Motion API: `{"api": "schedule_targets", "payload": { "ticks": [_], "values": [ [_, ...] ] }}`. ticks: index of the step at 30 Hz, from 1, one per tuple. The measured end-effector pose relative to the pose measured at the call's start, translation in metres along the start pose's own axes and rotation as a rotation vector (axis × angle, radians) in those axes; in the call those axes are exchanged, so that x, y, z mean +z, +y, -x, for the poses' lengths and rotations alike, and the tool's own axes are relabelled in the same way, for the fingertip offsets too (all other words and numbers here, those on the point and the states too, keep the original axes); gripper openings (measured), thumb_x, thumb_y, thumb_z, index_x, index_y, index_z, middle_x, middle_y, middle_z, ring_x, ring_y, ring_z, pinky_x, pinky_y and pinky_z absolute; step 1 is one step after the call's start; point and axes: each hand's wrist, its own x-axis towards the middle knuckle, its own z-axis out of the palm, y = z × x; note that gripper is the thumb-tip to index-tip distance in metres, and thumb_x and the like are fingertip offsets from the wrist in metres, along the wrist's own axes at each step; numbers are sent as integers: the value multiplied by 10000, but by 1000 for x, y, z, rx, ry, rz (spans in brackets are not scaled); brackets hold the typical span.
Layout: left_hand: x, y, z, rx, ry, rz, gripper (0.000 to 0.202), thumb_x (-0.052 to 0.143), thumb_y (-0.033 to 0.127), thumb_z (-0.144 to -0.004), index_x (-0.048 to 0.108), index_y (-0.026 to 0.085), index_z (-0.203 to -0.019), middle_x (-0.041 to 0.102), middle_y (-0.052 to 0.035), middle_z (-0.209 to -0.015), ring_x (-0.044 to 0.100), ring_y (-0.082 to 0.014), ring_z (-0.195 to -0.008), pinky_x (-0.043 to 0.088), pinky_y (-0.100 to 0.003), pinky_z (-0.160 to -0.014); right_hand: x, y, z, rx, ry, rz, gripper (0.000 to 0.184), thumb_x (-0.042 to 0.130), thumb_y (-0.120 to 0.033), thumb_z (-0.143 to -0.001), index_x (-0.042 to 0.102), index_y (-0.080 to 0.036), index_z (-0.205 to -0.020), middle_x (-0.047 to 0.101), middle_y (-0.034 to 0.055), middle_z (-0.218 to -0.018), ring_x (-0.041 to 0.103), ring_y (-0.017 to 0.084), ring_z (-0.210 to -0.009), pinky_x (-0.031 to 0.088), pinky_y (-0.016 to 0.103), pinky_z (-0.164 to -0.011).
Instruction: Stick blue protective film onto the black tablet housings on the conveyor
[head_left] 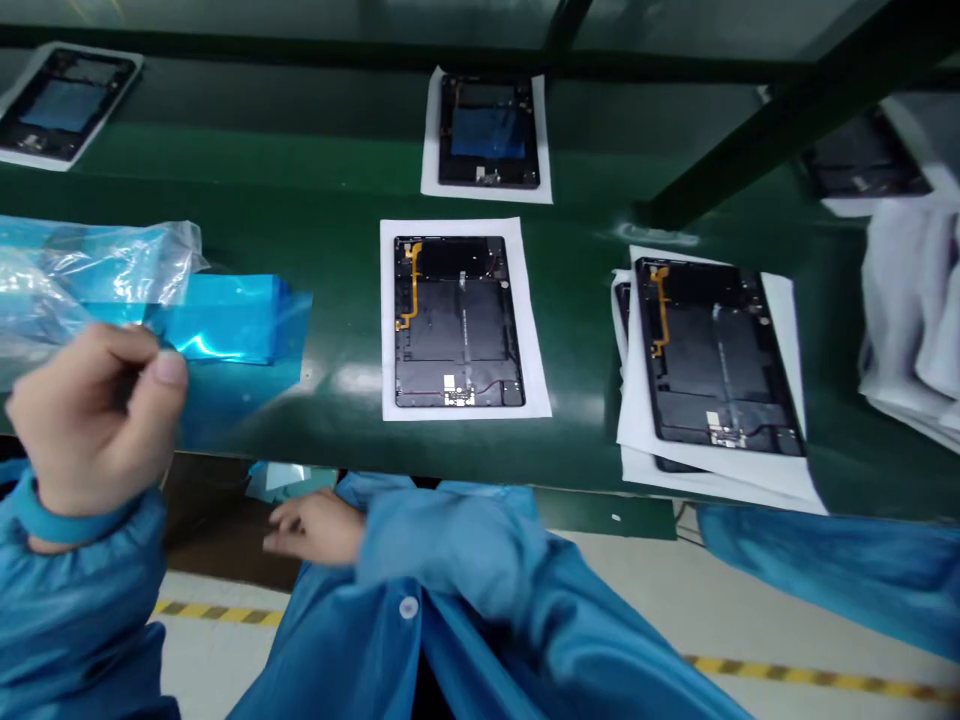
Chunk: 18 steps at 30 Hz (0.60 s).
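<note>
My left hand (97,420) is closed at the left, thumb pressed against the forefinger, pinching the near corner of a stack of blue film (232,320) that lies on the green belt (577,330). A crumpled clear plastic bag (90,270) lies just behind that hand. My right hand (315,525) hangs below the belt's front edge with its fingers stretched out to the left and nothing in them, near a pale blue scrap (281,478). An open black tablet back (457,320) with an orange flex cable rests on a white sheet straight ahead.
A second tablet back (712,355) lies on stacked white sheets at the right. Others (489,130) (64,100) sit further back. White cloth (911,300) is piled at the far right. A dark frame bar (750,130) crosses above. Blue coat fabric (825,570) shows lower right.
</note>
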Motion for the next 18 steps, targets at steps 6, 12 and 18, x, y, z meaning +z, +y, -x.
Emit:
{"api": "schedule_targets", "payload": {
  "ticks": [6, 12, 18],
  "values": [
    [40, 65, 33, 538, -448, 194, 164, 564, 100, -879, 478, 236, -850, 521, 27, -659, 466, -125, -556, 391, -278, -515, -142, -77, 68, -91, 239, -27, 476, 625, -499, -933, 607, -270, -1350, 737, 54, -1121, 698, 164, -827, 602, 303, -774],
    [78, 89, 32, 482, -620, 426, 136, 464, 183, -1007, 587, 214, -1056, 670, -27, -863, 626, -148, -764, 523, -276, -687, -189, -81, 62, -133, 172, 139, 240, 577, -406, -993, 681, -190, -1009, 717, 52, -912, 684, 173, -839, 576, 301, -812],
    [75, 68, -11, 466, -607, 185, 291, 682, 406, -929, 662, 261, -1180, 679, -92, -1202, 648, -277, -1111, 546, -423, -940, -211, -75, 64, -181, 156, 169, 299, 475, -228, -1032, 672, -212, -1256, 720, 79, -1217, 681, 175, -1144, 542, 318, -1011]
  ]
}}
